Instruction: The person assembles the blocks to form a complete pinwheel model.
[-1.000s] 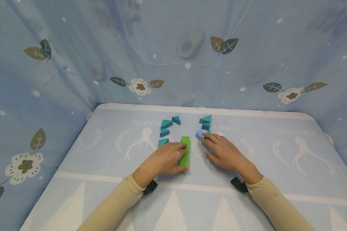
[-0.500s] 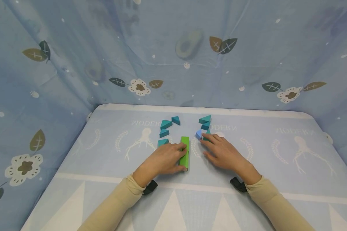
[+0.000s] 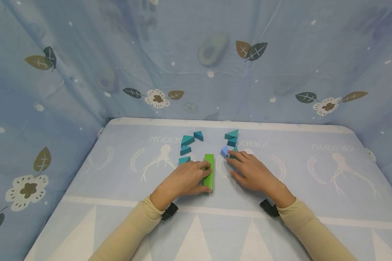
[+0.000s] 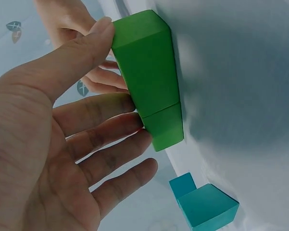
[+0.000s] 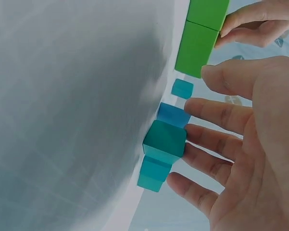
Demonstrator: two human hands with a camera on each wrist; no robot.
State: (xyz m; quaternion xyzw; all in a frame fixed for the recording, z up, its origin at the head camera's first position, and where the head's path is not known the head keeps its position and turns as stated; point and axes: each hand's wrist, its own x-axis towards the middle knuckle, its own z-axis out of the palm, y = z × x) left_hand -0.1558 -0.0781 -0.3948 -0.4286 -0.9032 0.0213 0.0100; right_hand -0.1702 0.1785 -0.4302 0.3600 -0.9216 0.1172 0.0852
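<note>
Two green blocks lie end to end, the near one [image 4: 149, 72] meeting the far one [image 4: 166, 127] at a thin seam. My left hand [image 3: 186, 179] holds the near block lengthwise, thumb at its near end and fingertips by the seam. To the right, my right hand [image 3: 251, 174] hovers low with its fingers loosely extended. Its fingertips are at or against a teal triangular block [image 5: 164, 139]; whether they touch it is hard to tell. A light blue triangular block [image 3: 224, 151] stands just left of those fingertips.
Several teal and blue triangular blocks [image 3: 188, 140] curve along the left, one partly behind my left hand. Further triangular blocks [image 3: 232, 134] stand at the back right. A patterned cloth covers the table [image 3: 313, 203], and a blue curtain [image 3: 196, 79] hangs behind it.
The near green block's near end shifts very slightly away from me, with my left thumb against it. My right hand and the triangular blocks stay practically still.
</note>
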